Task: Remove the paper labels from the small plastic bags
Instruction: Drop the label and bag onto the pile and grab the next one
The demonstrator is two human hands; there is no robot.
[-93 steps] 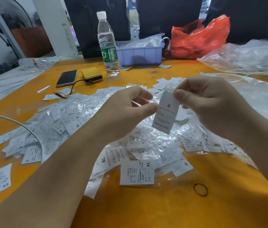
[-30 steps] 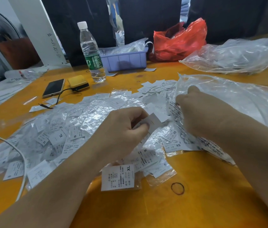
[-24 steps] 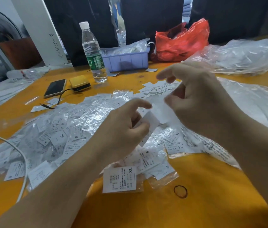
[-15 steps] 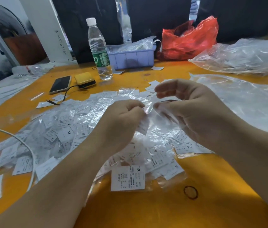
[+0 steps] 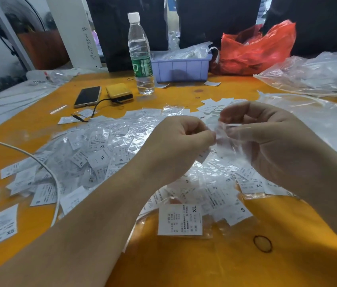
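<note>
A heap of small clear plastic bags with white paper size labels (image 5: 105,150) covers the middle of the orange table (image 5: 184,264). Above the heap my left hand (image 5: 176,146) and my right hand (image 5: 267,137) meet and both pinch one small clear bag (image 5: 222,134), which is stretched between the fingertips. A white label inside it shows partly below my left fingers. One bagged XL label (image 5: 181,219) lies alone near the front.
A water bottle (image 5: 140,56), a phone (image 5: 88,96) and a yellow box (image 5: 119,93) stand at the back left. Behind are a lilac bin (image 5: 181,68) and a red bag (image 5: 254,50). Large clear bags (image 5: 316,73) lie right. Loose labels (image 5: 215,104), a white cable (image 5: 45,168) and a rubber band (image 5: 262,243) lie about.
My right hand came back from the large clear bag on the right to my left hand. Both hands now pinch one small bag, where earlier the left held it alone.
</note>
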